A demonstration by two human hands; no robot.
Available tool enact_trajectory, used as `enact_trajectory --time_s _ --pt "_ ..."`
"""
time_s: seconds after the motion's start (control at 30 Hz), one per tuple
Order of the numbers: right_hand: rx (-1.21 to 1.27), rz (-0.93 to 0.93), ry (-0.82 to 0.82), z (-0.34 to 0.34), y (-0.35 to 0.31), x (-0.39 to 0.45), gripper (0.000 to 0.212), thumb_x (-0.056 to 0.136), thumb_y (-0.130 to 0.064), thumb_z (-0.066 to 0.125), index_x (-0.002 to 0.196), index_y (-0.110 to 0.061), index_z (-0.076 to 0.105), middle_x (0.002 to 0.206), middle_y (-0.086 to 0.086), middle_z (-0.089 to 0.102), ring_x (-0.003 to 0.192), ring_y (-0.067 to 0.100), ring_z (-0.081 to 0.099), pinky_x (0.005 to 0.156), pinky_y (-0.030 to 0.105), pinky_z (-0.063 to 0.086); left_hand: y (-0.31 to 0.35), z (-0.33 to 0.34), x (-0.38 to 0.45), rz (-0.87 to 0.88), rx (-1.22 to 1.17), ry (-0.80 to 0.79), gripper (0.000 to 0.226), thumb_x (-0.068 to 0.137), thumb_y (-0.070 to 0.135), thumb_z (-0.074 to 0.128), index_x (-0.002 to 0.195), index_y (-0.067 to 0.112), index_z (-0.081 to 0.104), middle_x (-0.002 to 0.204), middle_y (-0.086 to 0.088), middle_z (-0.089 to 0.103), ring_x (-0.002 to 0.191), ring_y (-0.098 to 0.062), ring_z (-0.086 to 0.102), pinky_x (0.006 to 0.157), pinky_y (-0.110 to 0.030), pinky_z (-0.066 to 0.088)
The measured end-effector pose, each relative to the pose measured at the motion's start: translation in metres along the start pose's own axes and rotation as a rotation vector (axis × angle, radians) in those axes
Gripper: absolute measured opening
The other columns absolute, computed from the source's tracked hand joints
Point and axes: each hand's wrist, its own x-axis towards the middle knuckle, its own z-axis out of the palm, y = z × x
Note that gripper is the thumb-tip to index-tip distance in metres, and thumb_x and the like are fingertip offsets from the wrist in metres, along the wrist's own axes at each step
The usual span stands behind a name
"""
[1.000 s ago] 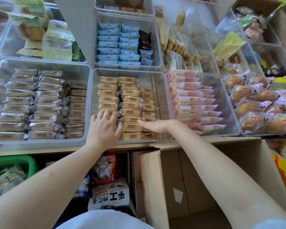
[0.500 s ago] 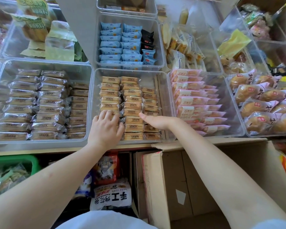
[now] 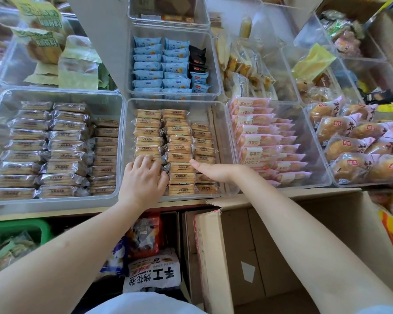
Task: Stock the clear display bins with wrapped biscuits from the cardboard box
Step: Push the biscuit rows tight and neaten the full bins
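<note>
The left hand (image 3: 143,177) is pressed, fingers curled, on the left column of wrapped biscuits (image 3: 178,157) in the middle clear bin (image 3: 227,146); the right hand (image 3: 213,171), flat and spread, has been slid toward twelve o'clock along the right column. Rows are being squared; the cardboard box (image 3: 216,257) waits at six o'clock.

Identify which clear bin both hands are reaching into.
The middle front bin of tan-wrapped biscuits; left hand and right hand rest on its packets.

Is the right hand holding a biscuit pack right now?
No. The right hand lies flat with straight fingers over the biscuit packs in the middle bin, gripping nothing.
</note>
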Motion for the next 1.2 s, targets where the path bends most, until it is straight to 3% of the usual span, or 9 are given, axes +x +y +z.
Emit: enact_trajectory --time_s 0.23,0.4,0.67,0.8,0.93,1.2 --pt "0.021 0.067 -0.024 -0.003 -0.001 -0.005 0.071 0.098 -0.071 0.004 0.161 -0.037 0.008 0.168 -0.002 0.014 0.155 0.027 0.012 0.121 0.053 0.011 -0.001 0.003 0.0 0.01 0.013 0.009 0.05 0.092 0.045 0.03 0.108 0.015 0.066 0.119 -0.009 0.061 0.113 -0.03 0.05 0.094 -0.047 0.039" --pt "0.169 0.012 0.237 -0.013 -0.003 0.009 0.081 0.093 -0.079 0.006 0.16 -0.036 0.016 0.165 0.002 0.028 0.153 0.029 0.022 0.121 0.054 0.014 -0.003 0.005 0.001 0.01 0.036 0.015 0.048 0.093 0.045 0.03 0.108 0.016 0.065 0.119 -0.007 0.061 0.113 -0.028 0.049 0.095 -0.044 0.036" --pt "0.081 0.026 0.153 0.001 0.001 0.027 0.092 0.087 -0.085 0.008 0.162 -0.033 0.01 0.169 -0.002 0.012 0.155 0.025 0.011 0.123 0.053 0.011 -0.003 0.005 0.0 0.01 0.029 0.019 0.05 0.092 0.045 0.029 0.107 0.015 0.065 0.12 -0.008 0.061 0.114 -0.029 0.049 0.096 -0.045 0.036" --pt "0.118 -0.011 0.184 -0.011 -0.001 0.022 0.081 0.093 -0.077 0.006 0.161 -0.034 0.015 0.168 0.0 0.019 0.154 0.026 0.018 0.122 0.051 0.014 -0.002 0.004 0.0 0.008 0.014 0.028 0.05 0.092 0.045 0.029 0.106 0.015 0.066 0.119 -0.009 0.061 0.114 -0.029 0.049 0.096 -0.046 0.036" --pt "0.216 -0.004 0.468 -0.029 -0.007 0.03 0.079 0.098 -0.073 0.01 0.158 -0.025 0.025 0.162 0.007 0.033 0.148 0.031 0.032 0.118 0.049 0.025 -0.001 0.004 0.0 0.008 0.008 0.033 0.05 0.092 0.044 0.029 0.107 0.015 0.066 0.119 -0.008 0.061 0.114 -0.029 0.05 0.097 -0.046 0.038" --pt "0.399 -0.041 0.424 -0.024 -0.02 0.043 0.077 0.101 -0.068 0.01 0.16 -0.021 0.024 0.166 0.004 0.024 0.152 0.026 0.021 0.121 0.044 0.017 -0.003 0.005 0.0 0.01 0.024 0.032 0.049 0.092 0.045 0.029 0.104 0.015 0.066 0.117 -0.006 0.061 0.114 -0.027 0.05 0.097 -0.044 0.037"
